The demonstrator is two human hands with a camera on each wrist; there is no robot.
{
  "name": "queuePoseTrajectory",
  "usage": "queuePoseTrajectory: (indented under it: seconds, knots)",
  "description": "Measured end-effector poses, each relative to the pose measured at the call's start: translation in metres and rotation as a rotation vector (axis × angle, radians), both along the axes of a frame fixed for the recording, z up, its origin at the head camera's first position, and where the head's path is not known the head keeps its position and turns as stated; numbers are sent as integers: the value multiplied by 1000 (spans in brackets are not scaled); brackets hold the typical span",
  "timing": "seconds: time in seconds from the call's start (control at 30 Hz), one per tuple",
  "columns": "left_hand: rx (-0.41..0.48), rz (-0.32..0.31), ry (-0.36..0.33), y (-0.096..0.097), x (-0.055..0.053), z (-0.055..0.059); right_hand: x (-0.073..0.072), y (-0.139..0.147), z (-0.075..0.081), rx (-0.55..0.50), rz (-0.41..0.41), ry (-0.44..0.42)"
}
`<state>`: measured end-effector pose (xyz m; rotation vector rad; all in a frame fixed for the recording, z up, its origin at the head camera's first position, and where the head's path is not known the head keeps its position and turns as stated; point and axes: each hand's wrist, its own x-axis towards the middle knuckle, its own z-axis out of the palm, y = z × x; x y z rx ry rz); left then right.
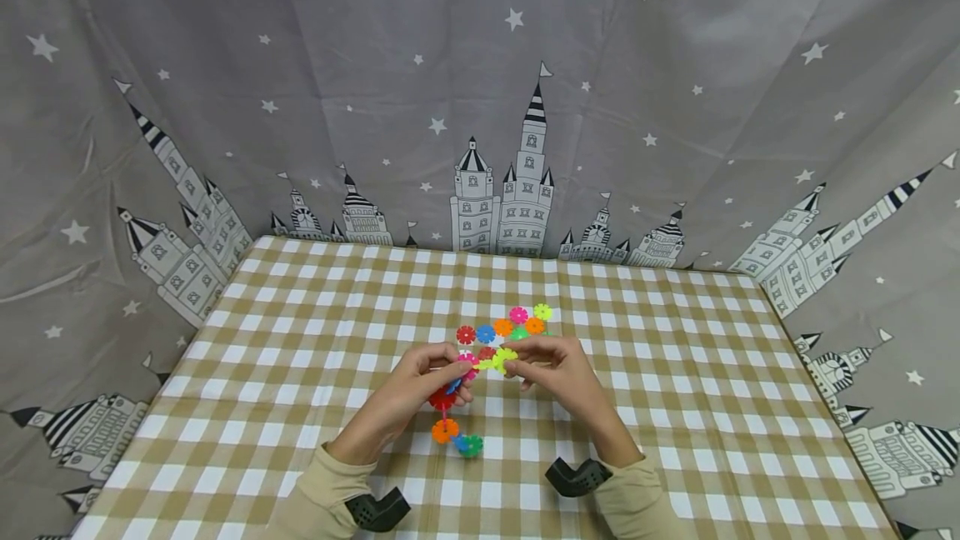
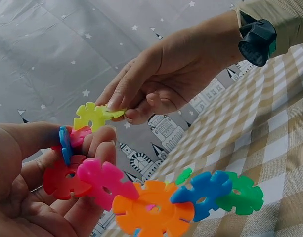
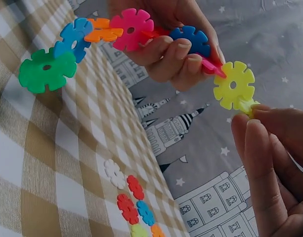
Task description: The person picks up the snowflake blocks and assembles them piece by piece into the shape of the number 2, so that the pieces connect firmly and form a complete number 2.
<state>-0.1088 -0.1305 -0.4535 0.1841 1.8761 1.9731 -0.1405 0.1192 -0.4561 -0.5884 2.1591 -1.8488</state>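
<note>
In the right wrist view, a red disc (image 3: 153, 33) at twelve o'clock is partly hidden by fingers (image 3: 156, 52), the right hand (image 3: 270, 173) cut off at four o'clock.

Linked discs (image 2: 103, 177): green, blue, orange, pink, red and yellow. Loose discs (image 1: 503, 327): red, blue, orange, pink, yellow, green; a dim one, probably white. Counter cloth (image 1: 300, 407): tan-and-white check. Backdrop (image 1: 390, 65): grey, with white stars (image 1: 437, 126) and black-and-white castles (image 1: 525, 215).
</note>
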Motion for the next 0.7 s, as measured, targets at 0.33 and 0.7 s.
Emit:
queuePoseTrajectory:
  seconds: [0.33, 0.7]
  knots:
    - [-6, -5, -3, 1, -3, 3, -1, -4, -3, -67, 10, -29]
    - [-5, 47, -30, 0, 0, 3, -8, 6, -11, -58, -24, -17]
